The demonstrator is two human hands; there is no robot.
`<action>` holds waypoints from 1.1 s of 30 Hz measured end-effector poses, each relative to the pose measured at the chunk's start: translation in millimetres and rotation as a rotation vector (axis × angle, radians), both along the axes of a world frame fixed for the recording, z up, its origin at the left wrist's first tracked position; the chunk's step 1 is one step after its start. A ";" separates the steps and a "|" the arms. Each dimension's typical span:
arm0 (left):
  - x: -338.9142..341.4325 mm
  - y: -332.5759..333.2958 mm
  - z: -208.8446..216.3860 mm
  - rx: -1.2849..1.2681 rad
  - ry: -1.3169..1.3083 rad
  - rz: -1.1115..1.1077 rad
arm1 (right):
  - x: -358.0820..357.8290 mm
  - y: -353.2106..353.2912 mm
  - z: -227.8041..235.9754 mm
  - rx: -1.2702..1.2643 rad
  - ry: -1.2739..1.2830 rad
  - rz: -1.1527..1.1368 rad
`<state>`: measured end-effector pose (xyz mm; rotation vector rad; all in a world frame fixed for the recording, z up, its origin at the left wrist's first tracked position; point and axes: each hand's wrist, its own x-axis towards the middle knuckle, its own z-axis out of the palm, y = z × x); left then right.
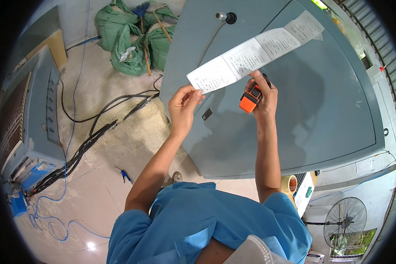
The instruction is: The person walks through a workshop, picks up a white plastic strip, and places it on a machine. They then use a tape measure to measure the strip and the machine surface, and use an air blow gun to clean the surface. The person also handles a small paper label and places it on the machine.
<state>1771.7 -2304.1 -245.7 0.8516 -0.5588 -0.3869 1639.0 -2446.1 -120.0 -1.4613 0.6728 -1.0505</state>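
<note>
A long white strip of printed paper sheets [246, 56] stretches up to the right, creased into panels. My left hand [183, 105] pinches its lower left corner between thumb and fingers. My right hand [265, 97] is closed round a small orange and black hand-held device [251, 97]; its exact kind is not clear. The right fingertips touch or nearly touch the paper's lower edge. Both hands are over a large grey-blue metal panel [330, 127], and the strip casts a shadow on it. A small dark rectangular plate [207, 114] sits on the panel near my left hand.
Green sacks [127, 39] and a broom [145, 44] stand at the far left. Thick black cables [83, 149] and a blue hose [59, 198] cross the floor. A blue air gun [126, 177] lies there. A fan [345, 222] and tape roll [289, 184] are at lower right.
</note>
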 end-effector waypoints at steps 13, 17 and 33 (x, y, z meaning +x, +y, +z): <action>4.7 -11.8 6.2 0.009 0.094 -0.032 | 14.3 -8.7 -2.1 0.070 -0.044 0.041; 10.5 -21.9 23.5 0.068 -0.036 0.094 | 14.8 -7.4 -0.3 0.091 -0.063 0.078; -30.7 -37.0 53.9 0.012 0.191 -0.581 | 14.7 -9.0 -2.8 0.153 -0.162 0.114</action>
